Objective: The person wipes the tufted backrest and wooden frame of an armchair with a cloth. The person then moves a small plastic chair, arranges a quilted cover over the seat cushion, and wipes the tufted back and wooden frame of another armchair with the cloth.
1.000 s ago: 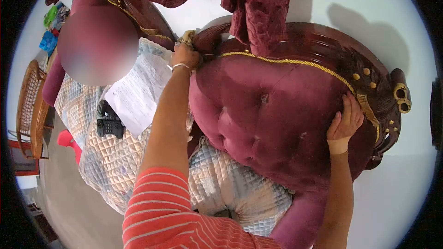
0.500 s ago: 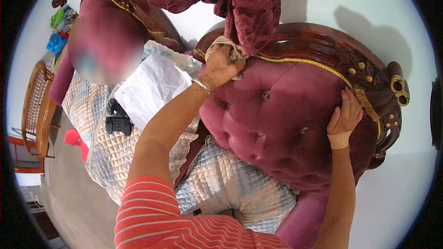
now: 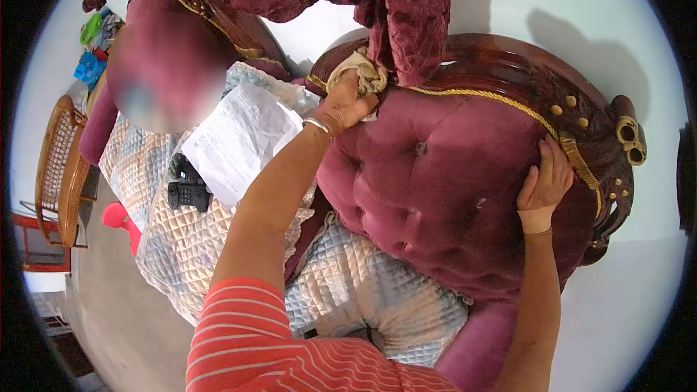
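My left hand (image 3: 347, 104), with a silver bangle at its wrist, grips a crumpled beige cloth (image 3: 372, 77). It presses the cloth against the upper left of the sofa backrest, near the carved wooden frame. The backrest (image 3: 435, 174) is tufted burgundy velvet edged with a yellow rope trim (image 3: 472, 92). My right hand (image 3: 546, 183) lies flat on the backrest's right side beside the trim, fingers stretched out. A dark red plush fabric (image 3: 414, 22) hangs from above, next to my left hand and partly over the wooden frame (image 3: 501, 54).
A quilted cover (image 3: 348, 276) lies over the seat. Left of my arm are sheets of paper (image 3: 236, 145) and a black phone-like device (image 3: 190, 192). A second sofa section (image 3: 152, 11) stands behind at left, and a rattan chair (image 3: 58, 167) is at the far left.
My left hand and the cloth have shifted slightly, showing more of the cloth. The hanging fabric has swung a little right. My right hand rests in the same spot.
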Demonstrator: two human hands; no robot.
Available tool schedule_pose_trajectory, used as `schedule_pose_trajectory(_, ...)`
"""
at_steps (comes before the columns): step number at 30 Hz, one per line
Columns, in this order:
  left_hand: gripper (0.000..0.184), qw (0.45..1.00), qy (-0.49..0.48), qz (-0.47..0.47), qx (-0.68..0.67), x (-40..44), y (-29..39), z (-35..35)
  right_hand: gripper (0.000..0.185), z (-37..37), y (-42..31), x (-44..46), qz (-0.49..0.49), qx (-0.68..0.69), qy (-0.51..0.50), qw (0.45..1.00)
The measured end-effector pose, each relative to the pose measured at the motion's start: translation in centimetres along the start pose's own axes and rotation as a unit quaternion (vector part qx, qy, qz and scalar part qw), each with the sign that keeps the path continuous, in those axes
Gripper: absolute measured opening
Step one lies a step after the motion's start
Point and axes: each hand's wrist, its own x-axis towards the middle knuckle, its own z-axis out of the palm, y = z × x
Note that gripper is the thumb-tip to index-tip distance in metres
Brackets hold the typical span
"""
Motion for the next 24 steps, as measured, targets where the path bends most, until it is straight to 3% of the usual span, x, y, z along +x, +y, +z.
schedule_pose_trajectory(2,0.052,0.997,0.028,-0.051,-0.041,-0.5,-0.7,0.4,0.043,-0.1,0.0,0.2,-0.001,-0.002,0.001,1.000)
schedule_pose_trajectory(5,0.047,0.974,0.030,0.001,-0.226,-0.2,-0.3,0.4,0.043,-0.1,-0.1,0.2,0.012,0.009,-0.004,1.000)
schedule_pose_trajectory(8,0.045,0.992,-0.017,0.113,-0.048,0.9,1.4,-1.1,0.043,-0.4,-0.3,0.3,0.007,0.007,-0.005,1.000)
schedule_pose_trajectory(11,0.037,0.994,-0.074,0.064,-0.048,4.3,-1.9,-0.6,0.043,-0.3,-0.3,0.5,-0.007,0.004,0.012,1.000)
schedule_pose_trajectory(14,0.039,0.977,-0.082,-0.099,-0.171,4.6,-1.3,-0.6,0.043,-0.1,-0.2,0.3,-0.016,-0.007,0.014,1.000)
schedule_pose_trajectory(16,0.040,0.987,-0.083,-0.107,-0.089,3.5,0.1,-1.1,0.042,0.0,0.0,0.3,-0.013,0.009,0.013,1.000)
schedule_pose_trajectory(17,0.043,0.982,-0.064,-0.121,-0.133,2.8,0.5,-1.2,0.042,0.0,0.1,0.4,-0.010,0.017,0.015,1.000)
schedule_pose_trajectory(21,0.048,0.986,0.114,-0.113,-0.035,1.4,1.4,0.5,0.041,-0.4,-0.2,0.5,-0.009,0.013,0.006,1.000)
schedule_pose_trajectory(24,0.045,0.977,0.092,-0.181,-0.063,0.4,6.4,-1.6,0.041,-0.4,0.0,0.3,-0.006,0.005,0.005,1.000)
